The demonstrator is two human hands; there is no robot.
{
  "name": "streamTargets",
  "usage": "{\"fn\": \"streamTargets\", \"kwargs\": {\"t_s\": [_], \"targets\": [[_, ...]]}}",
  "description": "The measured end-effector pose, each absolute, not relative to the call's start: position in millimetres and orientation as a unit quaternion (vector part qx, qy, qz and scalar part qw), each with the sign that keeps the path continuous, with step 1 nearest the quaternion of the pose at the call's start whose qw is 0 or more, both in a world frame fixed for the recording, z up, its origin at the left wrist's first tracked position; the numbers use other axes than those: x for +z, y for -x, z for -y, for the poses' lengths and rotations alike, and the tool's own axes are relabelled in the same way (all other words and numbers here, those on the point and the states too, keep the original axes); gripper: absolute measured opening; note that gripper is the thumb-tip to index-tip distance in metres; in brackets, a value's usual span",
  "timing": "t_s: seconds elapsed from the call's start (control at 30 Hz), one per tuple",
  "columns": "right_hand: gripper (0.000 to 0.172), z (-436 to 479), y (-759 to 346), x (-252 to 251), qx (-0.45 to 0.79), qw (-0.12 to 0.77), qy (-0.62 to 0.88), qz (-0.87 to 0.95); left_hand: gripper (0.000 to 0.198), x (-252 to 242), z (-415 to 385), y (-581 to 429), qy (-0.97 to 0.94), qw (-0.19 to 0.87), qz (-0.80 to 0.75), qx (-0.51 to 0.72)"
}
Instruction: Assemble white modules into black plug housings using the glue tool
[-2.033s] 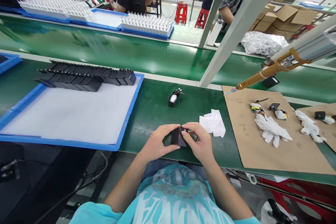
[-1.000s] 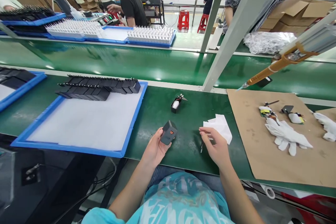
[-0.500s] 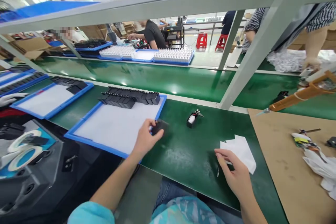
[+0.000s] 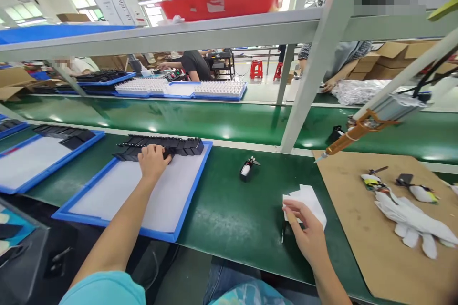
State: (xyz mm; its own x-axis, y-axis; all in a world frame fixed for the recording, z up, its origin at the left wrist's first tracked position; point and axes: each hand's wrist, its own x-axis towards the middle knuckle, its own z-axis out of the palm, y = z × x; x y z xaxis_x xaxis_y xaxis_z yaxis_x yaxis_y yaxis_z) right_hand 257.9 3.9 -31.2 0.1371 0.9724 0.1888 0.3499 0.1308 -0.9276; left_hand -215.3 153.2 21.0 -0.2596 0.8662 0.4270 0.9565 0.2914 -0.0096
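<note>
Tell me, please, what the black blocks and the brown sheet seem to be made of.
The black blocks look like matte plastic, judging by their flat, evenly dark sides; the brown sheet is likely cardboard or heavy paper, dull, with darker stains.

There, the left hand (image 4: 153,159) covers most of its black housing (image 4: 168,152); I can't make out the slim piece (image 4: 282,234) in the right hand (image 4: 304,226); the left-side tray (image 4: 34,155) gets cut off.

From close above the near side of the green table (image 4: 218,221), the head camera looks forward and down.
</note>
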Motion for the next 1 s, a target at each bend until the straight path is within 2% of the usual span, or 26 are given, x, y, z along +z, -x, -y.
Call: {"fn": "streamTargets", "kwargs": {"t_s": [0.1,0.17,0.27,0.4,0.47,0.6,0.83,1.0], "targets": [[0.026,-10.3,-282.3,-13.9,0.267,0.613,0.573,0.475,0.026,19.3,-153.1,200.1,0.59,0.196,0.767,-0.158],[0.033,-24.3,-308.2,6.4,0.213,0.689,0.554,0.416,0.032,20.0,-151.2,169.6,0.647,0.134,0.721,-0.208],[0.054,-62.6,-353.7,37.5,0.202,0.736,0.498,0.413,0.051,20.1,-146.4,99.2,0.75,-0.082,0.601,-0.265],[0.077,-123.0,-399.2,56.0,0.284,0.725,0.49,0.391,0.098,13.2,-153.9,14.2,0.795,-0.335,0.472,-0.182],[0.084,-144.4,-408.4,55.9,0.331,0.708,0.493,0.382,0.106,9.4,-164.5,-7.1,0.783,-0.404,0.451,-0.144],[0.086,-163.2,-408.3,50.3,0.383,0.679,0.495,0.383,0.092,8.3,-168.7,-13.2,0.777,-0.432,0.438,-0.135],[0.057,-146.6,-386.7,44.0,0.351,0.639,0.497,0.47,0.08,14.2,-80.0,0.6,0.802,-0.375,0.451,-0.114],[0.049,-103.4,-347.7,52.3,0.386,0.619,0.485,0.482,0.063,9.1,-35.2,0.3,0.774,-0.388,0.483,-0.133]]}}
